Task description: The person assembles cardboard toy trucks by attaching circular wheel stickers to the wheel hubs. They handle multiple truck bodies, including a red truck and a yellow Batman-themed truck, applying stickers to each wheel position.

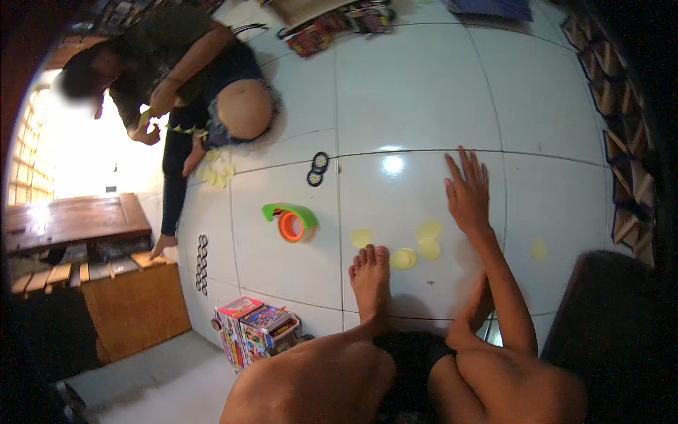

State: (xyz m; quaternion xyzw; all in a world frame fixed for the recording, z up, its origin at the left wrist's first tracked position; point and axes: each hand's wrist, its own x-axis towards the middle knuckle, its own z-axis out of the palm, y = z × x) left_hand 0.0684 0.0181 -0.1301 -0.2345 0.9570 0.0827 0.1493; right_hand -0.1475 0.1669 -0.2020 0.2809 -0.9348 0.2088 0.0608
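My right hand [467, 194] lies palm down on the white tiled floor, its fingers spread and nothing in it. My left hand is out of the picture. Nearest to the right hand are pale yellow paper discs [428, 230], flat on the tiles. More discs lie by my bare foot, some overlapping in a small pile [403, 258], and a single faint one [539, 250] is right of my forearm. Left of my foot stands a green tape dispenser [304, 215] with an orange core. Beyond it are two touching black-rimmed wheel-like discs [317, 169].
A person [169, 71] sits at the far left, holding a yellow strip, with yellow pieces [219, 173] nearby. A printed-card toy truck [258, 328] stands by my left knee. Black rings [202, 265] form a row. Folded brown cardboard [600, 92] lines the right; a dark padded block [593, 318] is nearer.
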